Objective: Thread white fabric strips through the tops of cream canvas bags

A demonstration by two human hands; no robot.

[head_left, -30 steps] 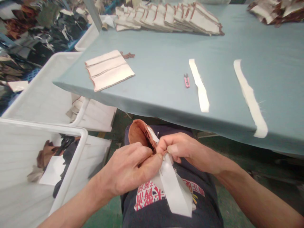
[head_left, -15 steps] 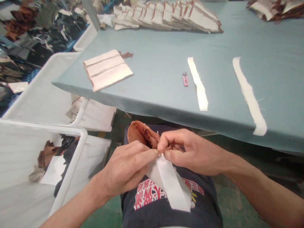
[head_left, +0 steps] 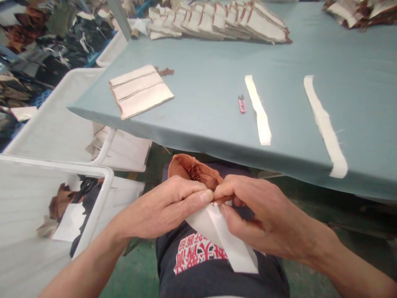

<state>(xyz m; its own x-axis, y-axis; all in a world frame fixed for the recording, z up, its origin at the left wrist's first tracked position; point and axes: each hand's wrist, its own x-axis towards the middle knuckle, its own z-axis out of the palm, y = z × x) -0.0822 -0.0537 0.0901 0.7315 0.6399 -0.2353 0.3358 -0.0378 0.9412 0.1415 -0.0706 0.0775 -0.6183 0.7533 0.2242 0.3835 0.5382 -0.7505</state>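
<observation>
Over the lap, my left hand (head_left: 173, 203) pinches the edge of a brown leather-like piece (head_left: 180, 164) with gathered brown strands inside and a pale underside. My right hand (head_left: 251, 211) is closed on the same edge, its thumb and forefinger just right of the left thumb. Between the two hands a white strip (head_left: 238, 252) hangs down across a dark apron with red and white print (head_left: 201, 252). Where the strip meets the piece, the fingers partly cover the join.
Ahead stands a blue-green covered table (head_left: 201, 103). On it lie pink thread snips (head_left: 242, 104), two cream strips (head_left: 259, 111), a folded cream stack (head_left: 141, 93) and a long row of pale pieces (head_left: 217, 22). White bins (head_left: 108, 174) holding scraps stand at the left.
Both hands have shifted their grip along the edge, the right one turning and moving slightly right. More of the brown piece shows, and the strip's lower end has swung right.
</observation>
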